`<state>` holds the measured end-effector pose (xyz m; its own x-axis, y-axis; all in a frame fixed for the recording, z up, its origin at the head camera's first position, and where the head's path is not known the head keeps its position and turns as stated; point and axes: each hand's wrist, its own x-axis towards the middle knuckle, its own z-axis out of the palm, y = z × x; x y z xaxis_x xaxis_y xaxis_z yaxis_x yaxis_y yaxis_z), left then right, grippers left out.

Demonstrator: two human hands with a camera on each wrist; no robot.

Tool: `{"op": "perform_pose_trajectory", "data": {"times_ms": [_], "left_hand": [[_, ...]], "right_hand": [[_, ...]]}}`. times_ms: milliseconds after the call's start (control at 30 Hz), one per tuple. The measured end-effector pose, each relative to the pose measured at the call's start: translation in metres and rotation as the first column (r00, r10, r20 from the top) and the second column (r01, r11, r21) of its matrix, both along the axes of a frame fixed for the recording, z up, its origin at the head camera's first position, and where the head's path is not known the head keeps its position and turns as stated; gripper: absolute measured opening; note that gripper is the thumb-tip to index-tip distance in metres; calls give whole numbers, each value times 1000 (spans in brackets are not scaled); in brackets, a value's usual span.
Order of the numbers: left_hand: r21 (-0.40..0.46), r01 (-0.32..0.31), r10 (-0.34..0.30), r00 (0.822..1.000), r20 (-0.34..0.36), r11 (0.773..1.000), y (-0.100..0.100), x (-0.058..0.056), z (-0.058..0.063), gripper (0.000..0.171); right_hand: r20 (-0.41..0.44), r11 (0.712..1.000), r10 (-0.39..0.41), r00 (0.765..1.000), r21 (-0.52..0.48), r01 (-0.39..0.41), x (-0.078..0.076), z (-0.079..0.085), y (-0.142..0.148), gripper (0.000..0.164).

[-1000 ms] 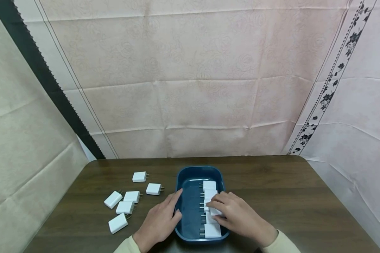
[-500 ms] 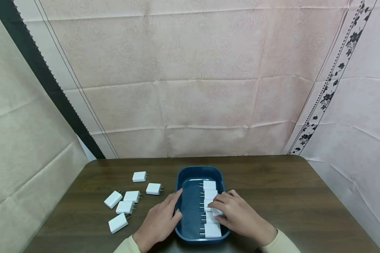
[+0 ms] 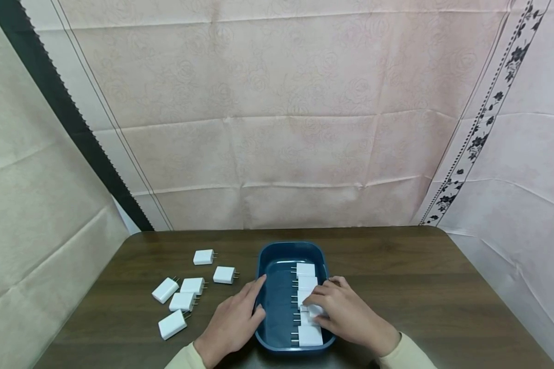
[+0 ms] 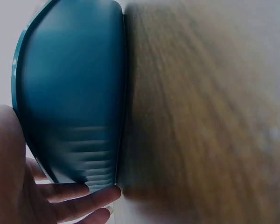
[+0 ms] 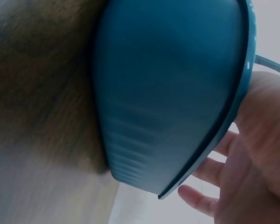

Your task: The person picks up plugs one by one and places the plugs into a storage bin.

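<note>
A dark blue plastic tray (image 3: 276, 325) stands on the table, its ribbed outer wall (image 4: 70, 84) filling much of the left wrist view. Along its right side lies a column of white charger plugs (image 3: 310, 336), prongs pointing left. My left hand (image 3: 232, 324) holds the tray's left wall, thumb and index finger at the rim and other fingers against the outside. Reaching over the right rim, my right hand (image 3: 351, 319) pinches a white charger plug (image 3: 316, 310) between thumb and fingers, over the column. The right wrist view has this hand (image 5: 252, 172) beyond the rim, its plug hidden.
Left of the tray, several more white charger plugs (image 3: 182, 302) lie loose on the brown wooden table (image 3: 397, 266), one (image 3: 224, 275) near the tray. Pale patterned cloth (image 3: 300, 128) hangs behind the table's back edge and at both sides.
My right hand shifts very slightly, with the pinched charger plug staying over the same part of the column. The left hand, tray and loose plugs keep their places.
</note>
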<state>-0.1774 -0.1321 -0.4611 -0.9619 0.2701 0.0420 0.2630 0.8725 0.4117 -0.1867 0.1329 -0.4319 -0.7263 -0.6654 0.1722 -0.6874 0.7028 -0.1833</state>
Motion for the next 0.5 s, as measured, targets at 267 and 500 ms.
{"op": "perform_pose_trajectory", "data": {"times_ms": [267,500], "left_hand": [[-1,-1,1,1000,6,1000,0,-1,0,60],[-1,2,-2,1000,10,1000,-1,-1,0,60]], "right_hand": [[47,1000,-7,999,11,7,-1,1,-2,32],[79,1000,-2,997,8,1,0,1,-3,34]]}}
